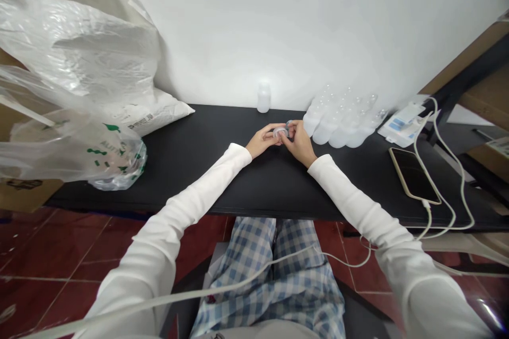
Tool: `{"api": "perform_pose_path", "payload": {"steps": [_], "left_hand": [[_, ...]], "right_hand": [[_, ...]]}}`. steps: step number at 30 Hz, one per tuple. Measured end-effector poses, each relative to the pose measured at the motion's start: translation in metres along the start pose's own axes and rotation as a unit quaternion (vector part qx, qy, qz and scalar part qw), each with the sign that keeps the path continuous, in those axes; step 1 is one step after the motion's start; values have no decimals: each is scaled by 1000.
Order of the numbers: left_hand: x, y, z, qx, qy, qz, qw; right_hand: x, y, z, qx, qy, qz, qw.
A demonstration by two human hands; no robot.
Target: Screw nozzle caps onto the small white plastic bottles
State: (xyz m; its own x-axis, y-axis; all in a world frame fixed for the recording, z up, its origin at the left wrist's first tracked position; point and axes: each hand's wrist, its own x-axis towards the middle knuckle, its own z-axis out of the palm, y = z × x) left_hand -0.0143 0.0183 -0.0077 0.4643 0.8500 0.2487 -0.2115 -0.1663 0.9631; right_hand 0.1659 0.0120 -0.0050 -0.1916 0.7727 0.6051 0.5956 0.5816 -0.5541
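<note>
Over the black table (pixel 191 169), my two hands meet around a small round whitish cap-like piece (pixel 280 131). My left hand (pixel 262 140) has its fingers closed on the left side of this piece. From the right, my right hand (pixel 299 142) presses its thumb and fingers against the same piece. A bit of grey shows at the right fingertips; what it is I cannot make out. Behind the hands, a single translucent white bottle (pixel 263 98) stands upright near the wall. Right beside my right hand is a cluster of translucent bottles (pixel 344 122).
A large white plastic sack (pixel 87 47) and a clear bag with green print (pixel 115 153) fill the left side. At right lie a phone (pixel 414 176) on a white cable (pixel 461 180) and a white-blue packet (pixel 401 123). A cable crosses my lap.
</note>
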Motion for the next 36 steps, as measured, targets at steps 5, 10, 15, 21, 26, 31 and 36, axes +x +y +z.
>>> {"api": "perform_pose_path", "payload": {"steps": [5, 10, 15, 21, 26, 31, 36], "left_hand": [[0, -10, -1, 29, 50, 20, 998], [-4, -5, 6, 115, 80, 28, 990], [-5, 3, 14, 160, 109, 29, 981], [-1, 0, 12, 98, 125, -6, 987], [-1, 1, 13, 90, 107, 12, 990], [-6, 8, 16, 156, 111, 5, 982], [-8, 12, 17, 210, 108, -13, 972]], "right_hand": [[-1, -4, 1, 58, -82, -22, 995], [-5, -13, 6, 150, -93, 14, 984], [-8, -13, 17, 198, -53, 87, 975], [-6, -14, 17, 247, -65, 103, 961], [-4, -16, 17, 255, -31, 107, 961], [-5, -18, 13, 211, -43, 95, 972], [-6, -19, 12, 211, -47, 104, 971]]}}
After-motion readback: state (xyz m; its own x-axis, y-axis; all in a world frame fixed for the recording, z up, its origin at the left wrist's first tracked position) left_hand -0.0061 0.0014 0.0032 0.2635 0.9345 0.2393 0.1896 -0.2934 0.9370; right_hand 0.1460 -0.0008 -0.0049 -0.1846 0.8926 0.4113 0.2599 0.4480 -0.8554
